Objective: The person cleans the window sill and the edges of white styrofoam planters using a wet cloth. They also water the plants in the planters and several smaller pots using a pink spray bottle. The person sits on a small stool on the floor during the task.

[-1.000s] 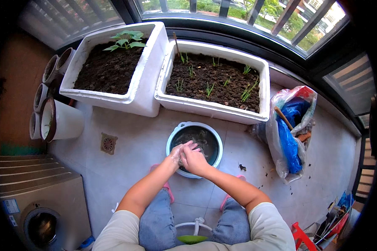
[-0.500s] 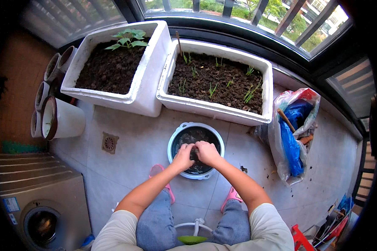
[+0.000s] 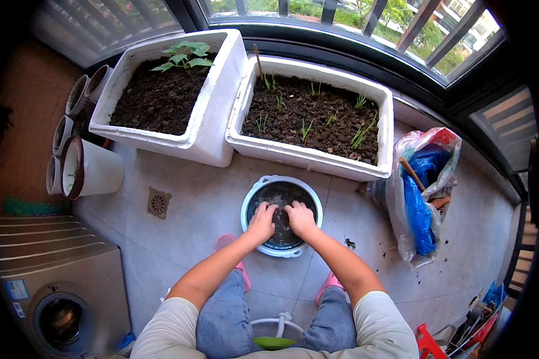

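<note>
A light blue round basin [image 3: 244, 218] with small handles stands on the tiled floor between my feet and the planters. Dark, murky water [image 3: 279, 192] covers its inside, and the surface is rippled. My left hand [image 3: 262, 222] reaches over the near left part of the basin, fingers bent and apart at the water. Opposite it, my right hand [image 3: 300, 219] dips in on the right side, also with loose fingers. A gap separates the two hands. I make out nothing held in either; anything under the water is hidden.
Two white foam planters [image 3: 308, 161] of soil stand behind the basin, one with grassy shoots, one with a leafy plant [image 3: 184, 55]. A plastic bag [image 3: 422, 197] sits at right. Pots [image 3: 102, 170], a floor drain [image 3: 159, 202] and a washing machine [image 3: 60, 269] are at left.
My hands, close together over the middle of the basin before, have moved apart, the right one shifting rightward. The basin and planters stay in place; the view shifts slightly.
</note>
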{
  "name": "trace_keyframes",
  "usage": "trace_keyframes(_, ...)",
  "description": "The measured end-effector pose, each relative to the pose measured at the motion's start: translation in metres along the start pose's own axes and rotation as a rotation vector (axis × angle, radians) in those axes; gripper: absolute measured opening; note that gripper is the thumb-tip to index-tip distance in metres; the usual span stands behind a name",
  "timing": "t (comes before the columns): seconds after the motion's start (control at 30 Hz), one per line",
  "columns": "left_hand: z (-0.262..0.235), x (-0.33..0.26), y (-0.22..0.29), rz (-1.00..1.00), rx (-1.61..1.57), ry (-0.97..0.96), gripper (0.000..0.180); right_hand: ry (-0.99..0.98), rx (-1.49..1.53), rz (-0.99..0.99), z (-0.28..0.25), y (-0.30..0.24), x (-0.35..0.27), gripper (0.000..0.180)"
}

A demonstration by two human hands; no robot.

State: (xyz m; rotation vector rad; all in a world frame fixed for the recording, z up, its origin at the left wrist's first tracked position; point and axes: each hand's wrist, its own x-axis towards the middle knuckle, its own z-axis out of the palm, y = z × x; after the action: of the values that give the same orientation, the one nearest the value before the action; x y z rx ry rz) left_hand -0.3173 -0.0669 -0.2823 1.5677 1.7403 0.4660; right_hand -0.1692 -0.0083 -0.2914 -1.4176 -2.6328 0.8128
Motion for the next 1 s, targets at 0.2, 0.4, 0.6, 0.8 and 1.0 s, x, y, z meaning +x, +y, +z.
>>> trace_keyframes(0.2, -0.005, 0.006, -0.007, 0.030, -0.131, 0.038, 0.032, 0.013, 0.748, -0.132, -0.076, -0.034, -0.001, 0.021)
trace_keyframes(0.4, -0.031, 0.015, 0.039, -0.389, -1.340, -0.050, 0.026, 0.003, 1.309, 0.498, -0.037, 0.014, 0.002, 0.021)
trace_keyframes(0.6, -0.019, 0.012, 0.023, -0.063, -0.824, 0.163, 0.021, -0.487, 2.364, 0.614, -0.035, -0.020, -0.012, 0.031)
trace_keyframes(0.8, -0.052, 0.014, 0.025, 0.158, -0.463, -0.291, 0.027, -0.544, 2.055, 0.641, -0.048, -0.016, -0.012, 0.016)
trace_keyframes(1.0, -0.091, 0.020, 0.044, 0.000, -0.820, -0.383, 0.023, -0.926, 2.193, 0.535, -0.094, -0.034, -0.024, 0.022)
